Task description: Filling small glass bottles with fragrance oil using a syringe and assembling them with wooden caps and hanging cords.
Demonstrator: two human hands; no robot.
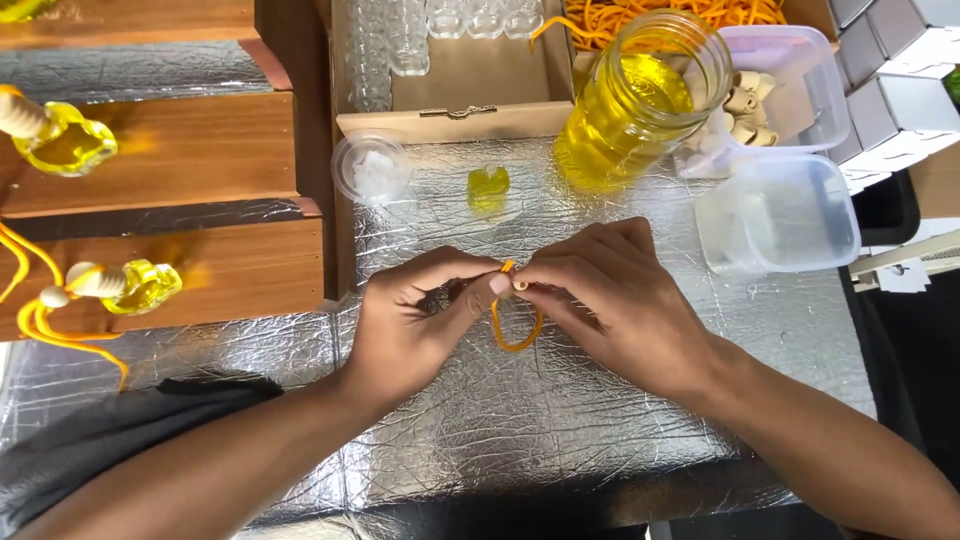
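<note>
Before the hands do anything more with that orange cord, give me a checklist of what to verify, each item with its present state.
1. Orange cord loop pinched by both the left hand and right hand: ok.
2. Small pale bead at the fingertips, on the cord: cannot tell, too small.
3. Cord loop hanging free, not snagged on the foil-covered table: ok.
4. Small yellow filled bottle upright, apart from the hands: ok.
5. Large jar of yellow liquid upright: ok. It stands open, with no lid in view.
6. Spare orange cords in the box behind: ok.
</note>
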